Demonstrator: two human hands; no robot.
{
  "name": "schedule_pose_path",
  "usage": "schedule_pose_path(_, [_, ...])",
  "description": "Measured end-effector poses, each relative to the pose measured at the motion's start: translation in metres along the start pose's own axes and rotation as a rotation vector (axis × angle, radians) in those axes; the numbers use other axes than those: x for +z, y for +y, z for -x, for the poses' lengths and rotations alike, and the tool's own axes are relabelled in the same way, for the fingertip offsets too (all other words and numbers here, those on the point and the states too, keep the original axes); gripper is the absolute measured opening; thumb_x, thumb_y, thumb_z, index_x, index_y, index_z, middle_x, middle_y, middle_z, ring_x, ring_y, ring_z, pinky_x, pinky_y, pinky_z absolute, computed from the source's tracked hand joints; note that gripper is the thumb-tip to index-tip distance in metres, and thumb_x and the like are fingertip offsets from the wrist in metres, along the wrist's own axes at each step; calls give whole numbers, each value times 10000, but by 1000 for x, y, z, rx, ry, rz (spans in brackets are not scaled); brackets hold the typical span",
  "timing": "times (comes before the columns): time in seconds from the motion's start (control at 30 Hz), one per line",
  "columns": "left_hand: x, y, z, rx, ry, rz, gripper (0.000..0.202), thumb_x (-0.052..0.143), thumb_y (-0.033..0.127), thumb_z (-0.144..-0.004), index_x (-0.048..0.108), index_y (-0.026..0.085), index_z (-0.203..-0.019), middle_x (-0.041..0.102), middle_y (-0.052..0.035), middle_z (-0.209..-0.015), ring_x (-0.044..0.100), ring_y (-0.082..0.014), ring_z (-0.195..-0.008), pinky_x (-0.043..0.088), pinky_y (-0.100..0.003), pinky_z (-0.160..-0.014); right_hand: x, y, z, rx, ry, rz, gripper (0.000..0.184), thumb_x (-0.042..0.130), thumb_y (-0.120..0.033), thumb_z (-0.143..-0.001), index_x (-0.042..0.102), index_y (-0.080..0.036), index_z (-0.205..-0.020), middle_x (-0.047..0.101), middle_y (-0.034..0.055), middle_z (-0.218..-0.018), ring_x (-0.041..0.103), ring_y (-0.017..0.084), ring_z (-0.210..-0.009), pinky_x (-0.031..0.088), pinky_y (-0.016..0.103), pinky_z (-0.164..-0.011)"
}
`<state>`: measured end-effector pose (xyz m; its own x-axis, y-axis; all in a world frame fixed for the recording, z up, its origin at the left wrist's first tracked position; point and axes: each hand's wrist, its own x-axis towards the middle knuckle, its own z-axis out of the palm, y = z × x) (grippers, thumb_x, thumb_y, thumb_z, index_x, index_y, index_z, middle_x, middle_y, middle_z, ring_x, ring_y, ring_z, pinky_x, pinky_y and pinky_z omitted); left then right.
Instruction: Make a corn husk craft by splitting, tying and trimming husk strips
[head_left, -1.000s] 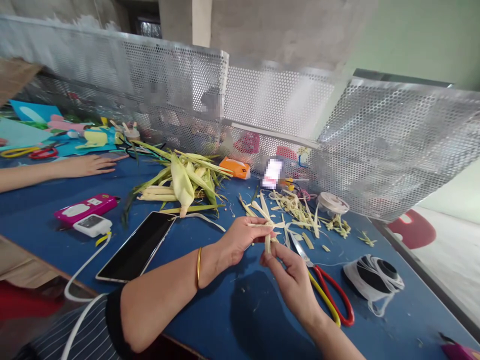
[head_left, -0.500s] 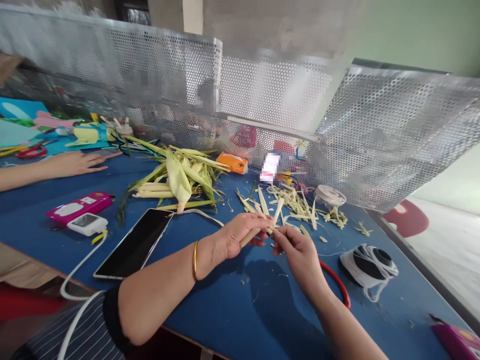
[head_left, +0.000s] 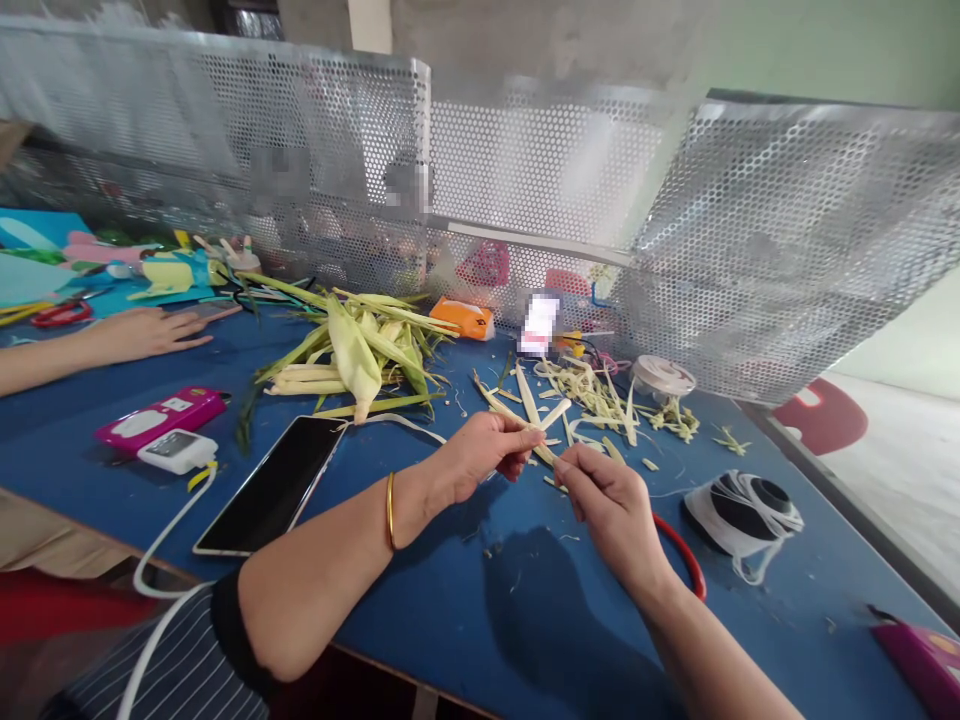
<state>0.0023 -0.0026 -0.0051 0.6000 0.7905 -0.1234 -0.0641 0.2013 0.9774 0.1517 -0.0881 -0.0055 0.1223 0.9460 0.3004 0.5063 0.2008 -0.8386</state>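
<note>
My left hand (head_left: 484, 455) and my right hand (head_left: 611, 505) meet over the blue table (head_left: 465, 620), both pinched on a pale corn-husk strip (head_left: 546, 452) held between them. The left fingers curl round its near end and the right thumb and forefinger grip the other end. Several more cut husk strips (head_left: 592, 395) lie just beyond the hands. Red-handled scissors (head_left: 686, 565) lie under my right hand, mostly hidden by it.
A heap of green corn husks (head_left: 360, 355) lies at the back left, with a tablet (head_left: 274, 485), a pink device (head_left: 161, 412) and a white charger (head_left: 178, 450) nearby. A thread spool (head_left: 746, 505) sits to the right. Another person's hand (head_left: 146, 330) rests far left. Perforated metal screens (head_left: 570, 200) wall the back.
The strip went from hanging upright between my hands to lying slantwise. My right hand rose and closed in on the left, covering more of the scissors.
</note>
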Motion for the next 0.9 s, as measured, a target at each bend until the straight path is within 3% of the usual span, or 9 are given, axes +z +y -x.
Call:
schedule_pose_path(0.13, [-3, 2, 1, -20, 11, 9, 419, 777, 513, -636, 610, 131, -663, 507, 35, -552, 453, -72, -482, 360, -234, -497, 0, -1, 0, -7, -46, -66, 329, 552, -404, -871, 548, -197, -615, 424, -51, -482, 380, 104, -486, 319, 254, -533])
schedule_pose_path(0.23, [-5, 5, 3, -55, -14, 65, 394, 777, 468, -654, 680, 114, -798, 496, 43, -576, 435, -63, -502, 339, -222, -501, 0, 1, -4, 113, -78, -214, 399, 539, -490, -875, 580, -187, -620, 491, -25, -498, 457, 119, -509, 366, 263, -568])
schedule_pose_path(0.33, [-6, 8, 5, -122, -111, 71, 392, 773, 468, -659, 682, 119, -813, 523, 31, -619, 460, -72, -518, 344, -231, -504, 2, 5, -9, 278, 26, -448, 420, 607, -588, -801, 640, -178, -711, 561, -7, -580, 505, 126, -519, 398, 268, -555])
schedule_pose_path(0.43, [-4, 7, 7, -212, -208, 29, 474, 726, 590, -664, 637, 130, -735, 566, 6, -645, 492, -90, -516, 351, -247, -497, 4, 8, -12, 297, 123, -576, 373, 745, -538, -696, 660, -182, -767, 592, -12, -610, 498, 114, -518, 400, 257, -535])
schedule_pose_path(0.53, [1, 3, 8, -199, -226, -37, 540, 653, 675, -689, 633, 137, -729, 539, 16, -597, 439, -78, -473, 299, -237, -460, 7, 9, -12, 242, 149, -564, 302, 775, -457, -695, 649, -183, -709, 609, -14, -591, 495, 107, -506, 405, 254, -529])
schedule_pose_path(0.67, [8, -2, 10, -116, -178, -132, 358, 701, 503, -708, 661, 148, -737, 418, 64, -497, 316, -59, -435, 193, -230, -433, 10, 14, -11, 225, 163, -539, 296, 773, -440, -690, 625, -187, -657, 577, -28, -537, 489, 107, -471, 399, 255, -499])
schedule_pose_path(0.77, [11, -3, 10, -167, -224, -109, 285, 700, 426, -689, 634, 150, -666, 373, 72, -463, 275, -59, -426, 166, -237, -434, 10, 21, -13, 227, 218, -519, 290, 759, -441, -685, 613, -193, -650, 539, -45, -505, 469, 107, -446, 389, 261, -486])
schedule_pose_path(0.9, [12, -4, 12, -225, -278, -146, 353, 721, 488, -673, 635, 146, -658, 351, 75, -466, 251, -60, -435, 134, -245, -443, 0, 25, -18, 161, 196, -234, 242, 691, -434, -740, 668, -194, -740, 609, -4, -609, 554, 149, -568, 428, 288, -569])
